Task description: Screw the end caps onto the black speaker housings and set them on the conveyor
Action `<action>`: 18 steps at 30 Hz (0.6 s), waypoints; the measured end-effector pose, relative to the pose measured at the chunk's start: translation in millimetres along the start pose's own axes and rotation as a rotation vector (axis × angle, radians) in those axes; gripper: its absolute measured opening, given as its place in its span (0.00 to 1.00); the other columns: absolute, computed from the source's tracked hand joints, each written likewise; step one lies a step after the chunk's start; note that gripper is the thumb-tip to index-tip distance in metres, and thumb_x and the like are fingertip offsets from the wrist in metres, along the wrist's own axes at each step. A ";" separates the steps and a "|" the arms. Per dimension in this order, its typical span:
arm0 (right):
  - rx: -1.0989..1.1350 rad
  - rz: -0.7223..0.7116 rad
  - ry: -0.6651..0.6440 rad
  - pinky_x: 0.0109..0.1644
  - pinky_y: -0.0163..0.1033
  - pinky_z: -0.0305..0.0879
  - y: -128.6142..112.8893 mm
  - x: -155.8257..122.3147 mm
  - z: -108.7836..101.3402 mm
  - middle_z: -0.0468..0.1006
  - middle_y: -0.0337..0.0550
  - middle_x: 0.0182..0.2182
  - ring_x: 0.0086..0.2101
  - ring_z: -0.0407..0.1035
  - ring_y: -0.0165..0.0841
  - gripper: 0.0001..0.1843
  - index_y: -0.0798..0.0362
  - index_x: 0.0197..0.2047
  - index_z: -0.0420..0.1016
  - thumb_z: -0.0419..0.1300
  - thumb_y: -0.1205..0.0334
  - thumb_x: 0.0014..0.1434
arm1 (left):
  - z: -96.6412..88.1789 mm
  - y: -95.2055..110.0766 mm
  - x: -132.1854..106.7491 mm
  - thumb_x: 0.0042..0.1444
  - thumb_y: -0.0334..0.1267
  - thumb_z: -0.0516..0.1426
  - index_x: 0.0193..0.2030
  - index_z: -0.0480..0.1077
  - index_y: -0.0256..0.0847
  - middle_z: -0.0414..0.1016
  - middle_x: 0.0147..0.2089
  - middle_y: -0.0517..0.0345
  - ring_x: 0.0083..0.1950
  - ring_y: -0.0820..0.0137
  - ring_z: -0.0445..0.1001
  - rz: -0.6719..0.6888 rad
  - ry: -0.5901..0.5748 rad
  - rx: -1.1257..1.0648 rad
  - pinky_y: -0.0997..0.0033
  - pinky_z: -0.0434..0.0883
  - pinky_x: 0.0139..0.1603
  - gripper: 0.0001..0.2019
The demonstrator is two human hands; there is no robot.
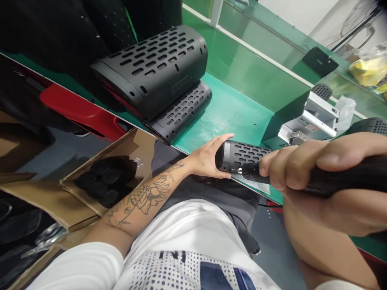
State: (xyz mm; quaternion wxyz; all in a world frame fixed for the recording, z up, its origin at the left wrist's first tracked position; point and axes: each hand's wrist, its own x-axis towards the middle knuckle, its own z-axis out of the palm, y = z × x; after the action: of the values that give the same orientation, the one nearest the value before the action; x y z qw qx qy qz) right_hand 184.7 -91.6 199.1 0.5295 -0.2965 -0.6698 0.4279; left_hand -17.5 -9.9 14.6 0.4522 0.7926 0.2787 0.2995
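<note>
My left hand [208, 157] cups the end of a small black perforated housing [244, 155] that lies at the front edge of the green bench [229, 108]. My right hand [305, 165] is wrapped round the black handle of a powered screwdriver [344, 177]. The tool's metal tip [240, 170] touches the lower side of the housing, close to my left thumb.
Two larger black perforated housings [157, 64] [181, 110] are stacked at the back left of the bench. A grey metal fixture [305, 119] stands behind the work. A cardboard box [102, 177] with several black parts sits to my left, below the bench. A red part [81, 112] lies further left.
</note>
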 end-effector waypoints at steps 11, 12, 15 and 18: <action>0.141 -0.035 0.128 0.27 0.45 0.76 28.1 5.6 32.1 0.75 0.35 0.22 0.18 0.69 0.32 0.16 0.49 0.39 0.82 0.82 0.52 0.61 | -0.8 -2.9 -0.2 0.47 0.59 0.80 0.87 0.50 0.53 0.61 0.85 0.42 0.83 0.39 0.67 0.066 0.001 -0.026 0.36 0.68 0.84 0.67; 0.150 -0.033 0.111 0.26 0.44 0.75 29.2 6.2 32.1 0.75 0.35 0.22 0.18 0.68 0.31 0.16 0.49 0.39 0.81 0.82 0.53 0.61 | -0.9 -3.1 -0.4 0.47 0.60 0.80 0.87 0.50 0.52 0.61 0.84 0.41 0.82 0.38 0.68 0.064 -0.005 -0.024 0.35 0.69 0.83 0.67; 0.184 -0.034 0.071 0.24 0.42 0.72 32.9 6.5 30.2 0.74 0.34 0.21 0.18 0.67 0.30 0.16 0.49 0.38 0.79 0.82 0.56 0.60 | -0.1 -2.9 -1.4 0.48 0.60 0.79 0.87 0.49 0.52 0.63 0.83 0.40 0.81 0.37 0.69 0.060 -0.006 -0.020 0.33 0.70 0.82 0.67; 0.218 -0.033 0.029 0.26 0.42 0.73 37.4 5.9 29.2 0.75 0.36 0.22 0.20 0.69 0.31 0.15 0.51 0.38 0.78 0.81 0.61 0.60 | 1.0 -2.6 -2.0 0.47 0.58 0.80 0.87 0.49 0.54 0.65 0.81 0.41 0.80 0.37 0.70 0.051 0.003 -0.025 0.32 0.72 0.80 0.67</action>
State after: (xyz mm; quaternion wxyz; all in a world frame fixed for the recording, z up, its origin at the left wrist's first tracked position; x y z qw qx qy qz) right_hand 152.9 -77.0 166.5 0.5753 -0.2324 -0.6164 0.4849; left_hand -18.5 -10.8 11.5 0.4537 0.7932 0.2557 0.3156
